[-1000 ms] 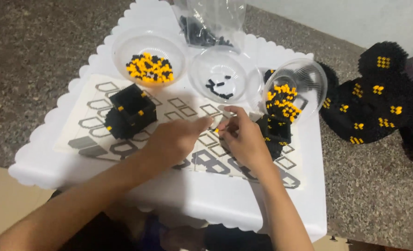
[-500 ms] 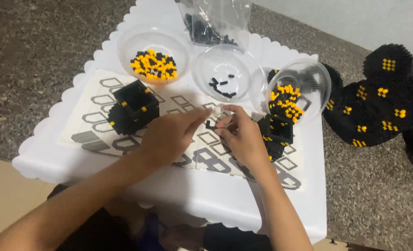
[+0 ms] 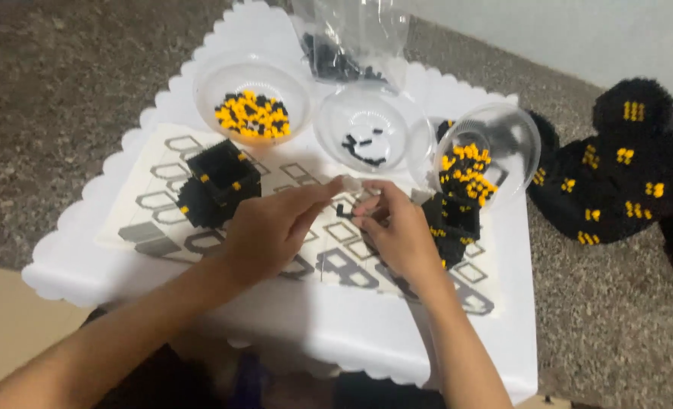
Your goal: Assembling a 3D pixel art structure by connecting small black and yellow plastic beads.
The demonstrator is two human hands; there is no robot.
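Head view, only one camera. Low white table (image 3: 109,265) with a scalloped edge fills the middle of the frame; speckled grey floor (image 3: 64,76) around it.

Both hands meet at frame centre. Left hand (image 3: 264,231) comes in from lower left, right hand (image 3: 397,235) from lower centre. Fingers (image 3: 329,189) of the left hand pinched together on a small pale tool or piece (image 3: 350,183); too blurred to say which. Right hand's fingers curled in close; a tiny black brick (image 3: 341,210) sits between the two hands, just below the pale piece. Cannot tell whether the right hand actually clamps it. The brick lies nearer the right fingertips, touching or almost so; its long axis is too small to read.

Under the hands: a flat printed sheet (image 3: 162,201) with grey outlined block shapes.

Left of centre: a black cube-like brick build (image 3: 219,182) with yellow specks, studded and matte.

Upper frame: a clear round bowl (image 3: 223,76) of yellow and black bricks, a second clear bowl (image 3: 344,110) with a few black ones, and a clear plastic bag (image 3: 366,30) above.

Right of centre: a tilted clear bowl (image 3: 514,136) of yellow bricks beside another black build (image 3: 450,223). Far right, on the floor: a large rounded black brick model (image 3: 624,182) with yellow patches.
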